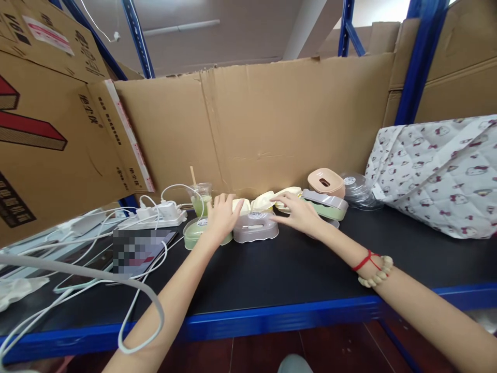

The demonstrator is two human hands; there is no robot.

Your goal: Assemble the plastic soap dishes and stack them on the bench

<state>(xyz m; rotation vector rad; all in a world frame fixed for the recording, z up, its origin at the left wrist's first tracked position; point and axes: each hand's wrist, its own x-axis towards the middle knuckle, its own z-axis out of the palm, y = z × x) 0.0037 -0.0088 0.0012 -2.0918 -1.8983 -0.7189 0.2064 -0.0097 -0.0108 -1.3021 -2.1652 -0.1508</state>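
My left hand (224, 213) reaches over a translucent green plastic cover (192, 235), its fingers apart and nothing seen in them. To its right, a greyish-purple translucent plastic cover (256, 228) with a slot in its top sits on the black tabletop. My right hand (297, 212) is just beyond that cover's right side, thumb and fingers apart. Cream-coloured pieces (264, 201) lie behind the purple cover, between both hands. Another cream and yellow piece (292, 192) is partly behind my right fingers. Whether the fingertips touch these pieces is hard to tell.
Right of my hands are stacked purple and green covers (330, 206), a peach lid (326, 181) and clear round lids (357, 189). A quilted bag (438, 176) stands far right. A drink cup (201, 199), power strip (159, 217) and loose white cables (151, 290) occupy the left. Cardboard (303, 114) walls the back.
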